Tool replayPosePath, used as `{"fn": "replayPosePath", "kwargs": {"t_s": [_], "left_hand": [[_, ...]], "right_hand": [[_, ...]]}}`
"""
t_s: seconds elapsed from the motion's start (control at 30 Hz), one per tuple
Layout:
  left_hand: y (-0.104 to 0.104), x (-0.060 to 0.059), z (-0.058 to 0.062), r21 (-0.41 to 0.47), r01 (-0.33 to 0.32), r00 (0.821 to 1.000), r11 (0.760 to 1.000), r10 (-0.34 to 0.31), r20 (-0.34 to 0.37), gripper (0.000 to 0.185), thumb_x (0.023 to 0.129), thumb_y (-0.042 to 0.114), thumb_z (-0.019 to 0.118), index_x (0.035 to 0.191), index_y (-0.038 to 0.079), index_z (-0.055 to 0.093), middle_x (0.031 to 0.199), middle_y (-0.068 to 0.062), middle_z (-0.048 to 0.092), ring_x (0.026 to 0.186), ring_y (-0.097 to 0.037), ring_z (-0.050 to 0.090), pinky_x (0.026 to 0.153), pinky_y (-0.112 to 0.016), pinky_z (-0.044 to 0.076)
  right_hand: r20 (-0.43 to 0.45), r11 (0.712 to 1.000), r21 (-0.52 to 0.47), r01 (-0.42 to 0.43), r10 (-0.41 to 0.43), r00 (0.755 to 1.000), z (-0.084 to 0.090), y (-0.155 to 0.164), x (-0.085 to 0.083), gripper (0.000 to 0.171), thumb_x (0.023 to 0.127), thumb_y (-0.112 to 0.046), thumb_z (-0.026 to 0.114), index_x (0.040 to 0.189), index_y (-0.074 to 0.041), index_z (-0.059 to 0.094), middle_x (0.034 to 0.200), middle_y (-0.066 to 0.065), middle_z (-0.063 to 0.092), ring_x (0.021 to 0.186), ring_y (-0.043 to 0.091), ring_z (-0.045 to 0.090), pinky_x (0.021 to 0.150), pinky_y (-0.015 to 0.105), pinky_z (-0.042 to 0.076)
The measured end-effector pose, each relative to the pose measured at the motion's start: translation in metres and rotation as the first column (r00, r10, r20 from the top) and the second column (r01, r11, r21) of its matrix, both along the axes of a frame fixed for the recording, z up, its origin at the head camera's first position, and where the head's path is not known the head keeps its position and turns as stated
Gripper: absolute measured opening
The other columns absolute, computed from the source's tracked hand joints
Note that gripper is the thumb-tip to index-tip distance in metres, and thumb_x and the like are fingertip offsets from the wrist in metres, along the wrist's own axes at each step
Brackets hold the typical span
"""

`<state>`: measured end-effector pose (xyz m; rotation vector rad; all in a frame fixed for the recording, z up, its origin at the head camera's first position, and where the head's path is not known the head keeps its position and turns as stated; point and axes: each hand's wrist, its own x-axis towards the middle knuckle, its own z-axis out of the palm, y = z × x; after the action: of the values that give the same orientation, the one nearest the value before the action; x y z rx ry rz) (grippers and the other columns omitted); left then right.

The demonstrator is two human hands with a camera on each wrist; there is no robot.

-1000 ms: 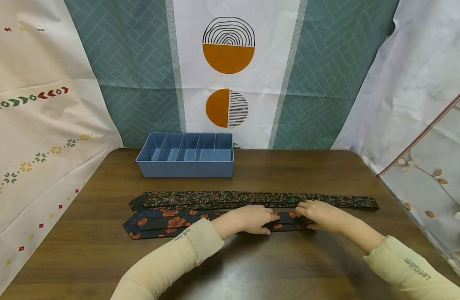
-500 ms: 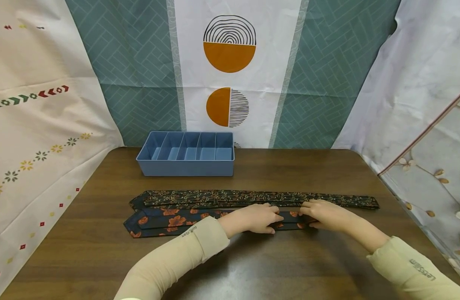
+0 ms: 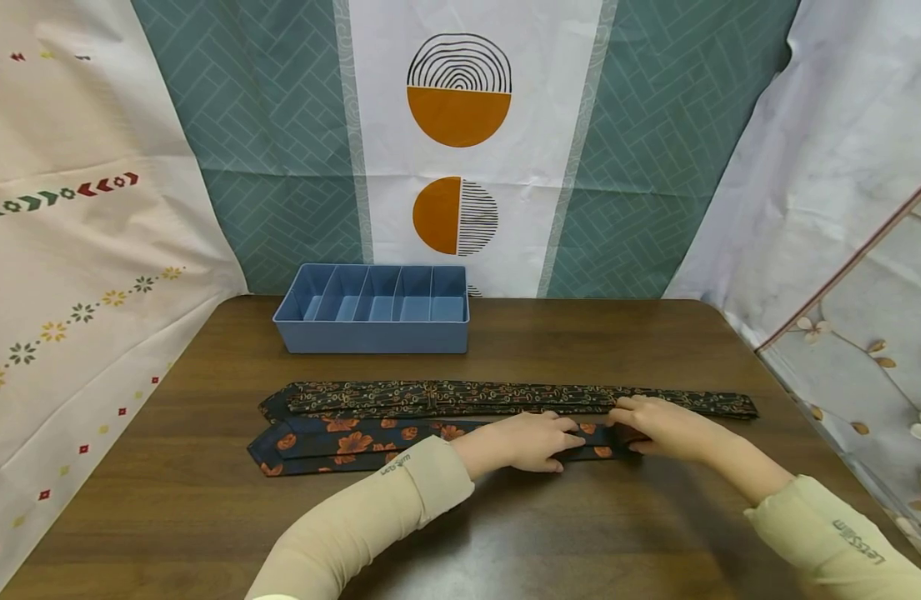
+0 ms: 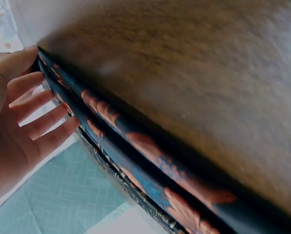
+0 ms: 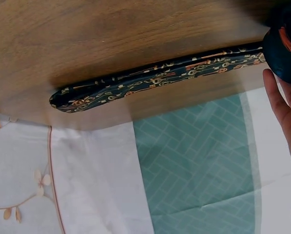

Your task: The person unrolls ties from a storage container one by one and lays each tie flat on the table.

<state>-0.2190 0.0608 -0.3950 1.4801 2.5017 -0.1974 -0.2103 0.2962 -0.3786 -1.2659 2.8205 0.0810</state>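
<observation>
Dark fabric printed with orange flowers makes up the floral tie point(image 3: 355, 442), folded double and lying along the wooden table point(image 3: 505, 533) nearest the person. At its right end sits a small rolled-up part, and the right hand point(image 3: 658, 427) grips that roll with curled fingers. The left hand point(image 3: 531, 440) lies flat on the tie just beside it, fingers straight and pressing down. A second patterned tie point(image 3: 505, 398) lies just behind, and a blue divided box point(image 3: 373, 333) stands farther back.
</observation>
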Motion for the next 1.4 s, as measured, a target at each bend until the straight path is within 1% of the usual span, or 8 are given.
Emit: {"fn": "replayPosePath", "kwargs": {"t_s": [0.07, 0.3, 0.5, 0.73, 0.83, 0.97, 1.1, 1.4], "left_hand": [[0.002, 0.001, 0.0, -0.003, 0.003, 1.0, 1.0, -0.003, -0.005, 0.054, 0.095, 0.038, 0.054, 0.145, 0.026, 0.038, 0.151, 0.005, 0.034, 0.136, -0.013, 0.037, 0.103, -0.029, 0.044], [0.011, 0.002, -0.002, -0.022, 0.049, 0.998, 0.999, -0.049, -0.026, 0.056, 0.095, 0.04, 0.053, 0.146, 0.025, 0.036, 0.154, 0.006, 0.028, 0.141, -0.012, 0.03, 0.109, -0.023, 0.036], [0.016, 0.004, -0.001, -0.048, 0.047, 0.998, 0.998, -0.049, -0.046, 0.056, 0.094, 0.041, 0.053, 0.146, 0.027, 0.037, 0.153, 0.008, 0.03, 0.14, -0.011, 0.032, 0.108, -0.022, 0.036], [0.019, 0.005, -0.003, -0.054, 0.049, 0.996, 0.997, -0.053, -0.068, 0.056, 0.094, 0.044, 0.052, 0.146, 0.029, 0.036, 0.152, 0.01, 0.031, 0.137, -0.011, 0.035, 0.105, -0.029, 0.042], [0.021, 0.006, -0.002, -0.05, 0.038, 0.997, 0.998, -0.041, -0.058, 0.057, 0.094, 0.045, 0.052, 0.146, 0.031, 0.035, 0.152, 0.011, 0.031, 0.136, -0.011, 0.035, 0.104, -0.034, 0.043], [0.024, 0.007, -0.001, -0.038, 0.036, 0.998, 0.999, -0.038, -0.048, 0.056, 0.093, 0.045, 0.053, 0.145, 0.03, 0.038, 0.152, 0.01, 0.032, 0.135, -0.012, 0.035, 0.104, -0.034, 0.042], [0.027, 0.007, -0.001, -0.041, 0.037, 0.998, 0.998, -0.039, -0.05, 0.055, 0.093, 0.045, 0.053, 0.144, 0.03, 0.039, 0.152, 0.011, 0.031, 0.137, -0.012, 0.033, 0.106, -0.035, 0.041], [0.036, 0.008, -0.004, -0.08, 0.053, 0.996, 0.995, -0.058, -0.064, 0.061, 0.092, 0.046, 0.055, 0.147, 0.032, 0.032, 0.155, 0.014, 0.024, 0.14, -0.01, 0.028, 0.107, -0.034, 0.039]], "right_hand": [[0.008, 1.0, 0.004, 0.014, -0.014, 1.0, 0.0, 0.001, 0.0, 0.04, 0.074, -0.014, 0.08, 0.109, -0.009, 0.062, 0.102, 0.007, 0.061, 0.093, 0.029, 0.063, 0.077, 0.045, 0.054], [0.011, 1.0, -0.018, 0.004, -0.004, 1.0, -0.003, 0.004, 0.0, 0.043, 0.069, -0.009, 0.082, 0.106, -0.01, 0.061, 0.099, 0.002, 0.059, 0.089, 0.025, 0.062, 0.074, 0.042, 0.054], [-0.011, 1.0, 0.002, -0.004, 0.004, 1.0, -0.002, 0.005, 0.0, 0.045, 0.067, -0.006, 0.083, 0.106, -0.007, 0.061, 0.101, 0.007, 0.062, 0.091, 0.029, 0.063, 0.077, 0.045, 0.053], [-0.034, 0.999, -0.014, -0.035, 0.034, 0.999, -0.003, 0.006, 0.0, 0.039, 0.064, -0.004, 0.084, 0.097, -0.01, 0.064, 0.092, 0.0, 0.055, 0.082, 0.02, 0.059, 0.069, 0.038, 0.053], [-0.046, 0.999, -0.018, -0.04, 0.039, 0.998, -0.003, 0.007, 0.0, 0.04, 0.063, -0.004, 0.085, 0.094, -0.011, 0.06, 0.091, -0.001, 0.056, 0.081, 0.02, 0.06, 0.07, 0.038, 0.053], [-0.035, 1.0, -0.019, -0.024, 0.023, 0.999, -0.005, 0.01, 0.001, 0.043, 0.064, -0.004, 0.084, 0.093, -0.012, 0.053, 0.091, -0.002, 0.057, 0.082, 0.019, 0.06, 0.071, 0.037, 0.053], [-0.011, 1.0, -0.022, -0.006, 0.005, 1.0, -0.005, 0.013, 0.002, 0.044, 0.065, -0.004, 0.084, 0.093, -0.012, 0.05, 0.089, -0.003, 0.057, 0.077, 0.015, 0.058, 0.067, 0.034, 0.051], [-0.016, 1.0, 0.024, 0.016, -0.016, 1.0, -0.005, 0.015, 0.003, 0.047, 0.067, -0.004, 0.082, 0.109, -0.005, 0.06, 0.098, 0.006, 0.061, 0.088, 0.026, 0.062, 0.074, 0.041, 0.054]]}}
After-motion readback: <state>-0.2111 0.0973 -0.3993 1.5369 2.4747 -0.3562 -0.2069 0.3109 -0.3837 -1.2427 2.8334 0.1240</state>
